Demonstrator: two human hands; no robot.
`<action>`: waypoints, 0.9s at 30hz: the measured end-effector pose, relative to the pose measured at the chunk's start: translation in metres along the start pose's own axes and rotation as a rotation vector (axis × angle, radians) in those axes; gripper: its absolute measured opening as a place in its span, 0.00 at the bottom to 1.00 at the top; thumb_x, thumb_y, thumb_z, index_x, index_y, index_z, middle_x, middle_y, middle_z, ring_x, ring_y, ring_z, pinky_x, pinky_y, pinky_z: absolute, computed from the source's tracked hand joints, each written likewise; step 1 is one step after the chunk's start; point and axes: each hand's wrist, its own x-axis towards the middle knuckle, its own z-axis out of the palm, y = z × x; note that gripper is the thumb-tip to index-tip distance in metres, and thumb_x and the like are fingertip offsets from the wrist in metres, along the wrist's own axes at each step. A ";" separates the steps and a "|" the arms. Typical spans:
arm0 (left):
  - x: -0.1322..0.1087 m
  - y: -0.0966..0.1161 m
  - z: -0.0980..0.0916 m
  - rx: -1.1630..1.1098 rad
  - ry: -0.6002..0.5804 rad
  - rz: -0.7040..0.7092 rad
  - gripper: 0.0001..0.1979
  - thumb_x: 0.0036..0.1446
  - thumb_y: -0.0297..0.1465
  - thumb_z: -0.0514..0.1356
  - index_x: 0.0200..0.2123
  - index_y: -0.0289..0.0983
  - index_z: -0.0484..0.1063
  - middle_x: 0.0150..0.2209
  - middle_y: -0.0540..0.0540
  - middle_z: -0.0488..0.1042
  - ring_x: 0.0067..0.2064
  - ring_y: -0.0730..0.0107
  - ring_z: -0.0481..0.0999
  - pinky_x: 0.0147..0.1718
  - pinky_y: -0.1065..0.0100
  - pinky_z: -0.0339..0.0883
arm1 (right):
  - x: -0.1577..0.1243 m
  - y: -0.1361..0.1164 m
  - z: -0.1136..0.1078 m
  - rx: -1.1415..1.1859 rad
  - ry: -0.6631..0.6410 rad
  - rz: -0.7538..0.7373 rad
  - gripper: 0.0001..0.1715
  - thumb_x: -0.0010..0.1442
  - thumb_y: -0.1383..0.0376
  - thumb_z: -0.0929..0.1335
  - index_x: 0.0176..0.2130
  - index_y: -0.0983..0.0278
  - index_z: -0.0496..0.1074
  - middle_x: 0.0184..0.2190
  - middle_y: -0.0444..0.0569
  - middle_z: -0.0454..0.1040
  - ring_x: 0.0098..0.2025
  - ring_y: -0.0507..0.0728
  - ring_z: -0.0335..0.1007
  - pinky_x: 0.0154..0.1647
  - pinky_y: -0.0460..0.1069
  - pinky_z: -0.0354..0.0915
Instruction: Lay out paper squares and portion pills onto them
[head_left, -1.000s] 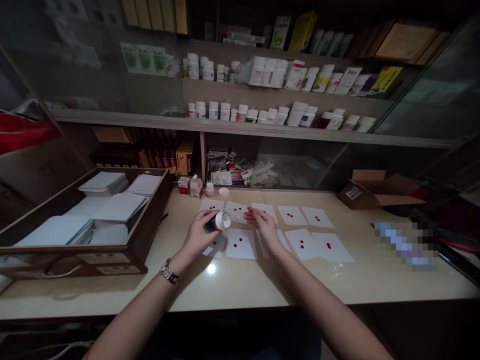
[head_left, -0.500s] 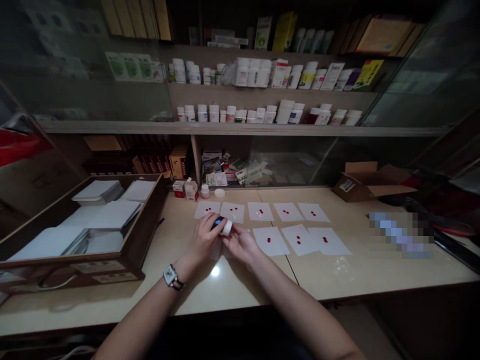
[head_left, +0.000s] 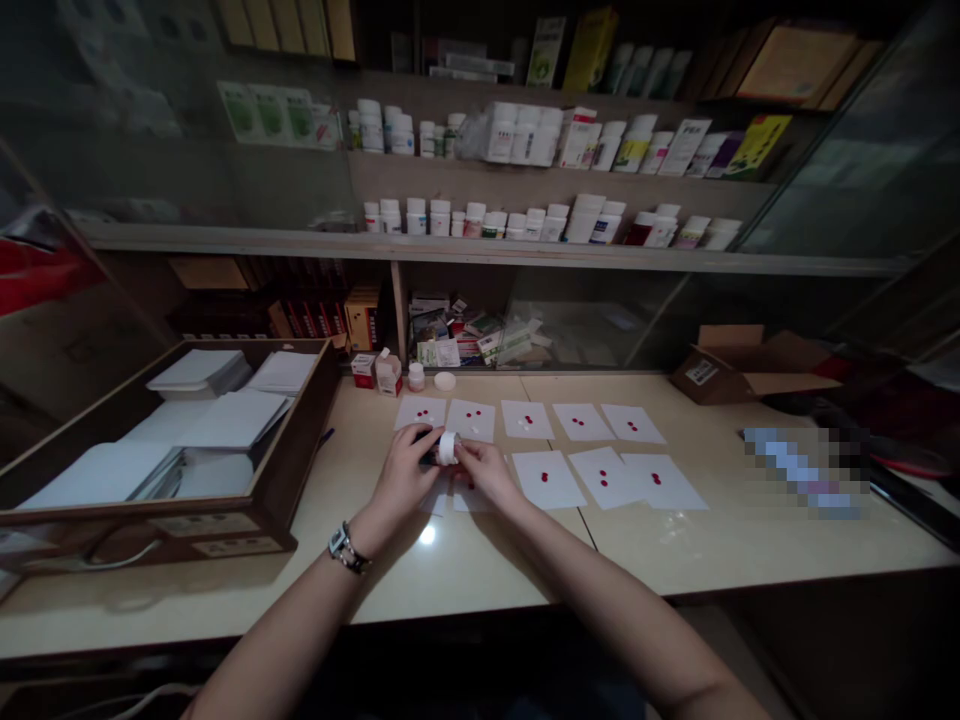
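Because the small bottle looks like light, rigid plastic, it should need little force, though its smooth round sides could slip; the dark body is the surest place to take hold. The left-hand grip is closed around that body, and the right-hand grip pinches the white cap, which faces right, so the bottle lies sideways between the two grips, held above the sheets. Whether the cap is seated or loose, and what the bottle contains, cannot be told from this view.

Directly beneath the grips, white paper sheets are partly hidden. Just ahead of them, a row of sheets carries small red tablets, and the sheet nearest the bottle also shows pale ones. More sheets with red tablets lie to the right of the right-hand grip on the pale tabletop.

Farther ahead stand a small capped bottle and a round white lid. Left of the left-hand grip, a wooden tray holds stacks of white paper.
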 end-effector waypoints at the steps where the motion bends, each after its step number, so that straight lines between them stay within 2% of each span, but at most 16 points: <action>1: 0.000 0.000 0.000 -0.007 0.002 -0.014 0.26 0.46 0.20 0.59 0.51 0.40 0.72 0.48 0.41 0.69 0.51 0.57 0.69 0.52 0.53 0.65 | 0.001 0.000 -0.002 -0.101 -0.008 -0.039 0.20 0.49 0.52 0.72 0.30 0.68 0.75 0.19 0.44 0.71 0.19 0.49 0.62 0.20 0.44 0.58; 3: 0.000 0.000 0.001 -0.023 0.003 -0.035 0.26 0.46 0.20 0.60 0.51 0.39 0.72 0.48 0.41 0.70 0.51 0.57 0.69 0.52 0.54 0.66 | 0.001 0.000 -0.004 -0.261 0.002 -0.122 0.23 0.51 0.50 0.69 0.28 0.68 0.75 0.14 0.41 0.65 0.17 0.49 0.58 0.19 0.44 0.53; 5: -0.001 0.000 0.002 -0.044 0.006 -0.046 0.25 0.47 0.21 0.60 0.51 0.40 0.72 0.48 0.41 0.70 0.51 0.57 0.69 0.53 0.54 0.65 | -0.002 -0.003 -0.004 -0.375 0.041 -0.205 0.23 0.54 0.50 0.66 0.29 0.68 0.75 0.14 0.41 0.64 0.18 0.50 0.57 0.20 0.45 0.53; 9: -0.002 0.001 0.003 -0.061 0.014 -0.058 0.26 0.47 0.20 0.60 0.51 0.39 0.71 0.48 0.41 0.69 0.51 0.57 0.69 0.53 0.53 0.65 | -0.012 -0.014 0.000 -0.601 0.103 -0.301 0.20 0.60 0.57 0.62 0.39 0.67 0.77 0.22 0.48 0.74 0.25 0.55 0.66 0.26 0.46 0.58; 13: -0.003 0.002 0.005 -0.003 0.015 -0.010 0.27 0.47 0.18 0.58 0.51 0.39 0.71 0.48 0.41 0.69 0.51 0.56 0.68 0.52 0.53 0.66 | -0.017 -0.029 0.001 -0.961 0.085 -0.300 0.16 0.59 0.67 0.62 0.40 0.64 0.77 0.32 0.53 0.79 0.32 0.58 0.72 0.33 0.47 0.60; 16: -0.005 0.005 0.007 0.051 0.010 0.044 0.27 0.47 0.18 0.57 0.51 0.40 0.71 0.47 0.41 0.69 0.51 0.56 0.67 0.51 0.52 0.66 | -0.014 -0.037 0.000 -1.137 0.045 -0.250 0.15 0.57 0.70 0.62 0.37 0.65 0.78 0.34 0.56 0.80 0.34 0.59 0.73 0.35 0.48 0.59; 20: -0.005 0.009 0.007 0.076 0.008 0.046 0.26 0.48 0.18 0.57 0.52 0.39 0.71 0.47 0.40 0.69 0.51 0.56 0.67 0.51 0.52 0.66 | -0.013 -0.041 0.001 -1.201 0.053 -0.241 0.13 0.57 0.71 0.62 0.35 0.66 0.77 0.34 0.57 0.79 0.34 0.59 0.73 0.35 0.48 0.57; 24: -0.003 0.007 0.007 0.034 0.020 -0.033 0.26 0.46 0.18 0.59 0.50 0.37 0.72 0.46 0.40 0.70 0.50 0.57 0.68 0.51 0.53 0.66 | -0.017 -0.038 0.004 -1.160 0.095 -0.296 0.13 0.60 0.70 0.62 0.38 0.63 0.75 0.34 0.55 0.79 0.33 0.58 0.72 0.34 0.48 0.57; 27: -0.002 0.003 0.007 -0.019 0.029 -0.085 0.26 0.45 0.18 0.60 0.50 0.37 0.72 0.46 0.41 0.70 0.50 0.57 0.69 0.51 0.54 0.66 | -0.018 -0.032 0.004 -1.124 0.110 -0.353 0.13 0.60 0.69 0.62 0.37 0.63 0.76 0.33 0.55 0.79 0.32 0.58 0.71 0.35 0.48 0.58</action>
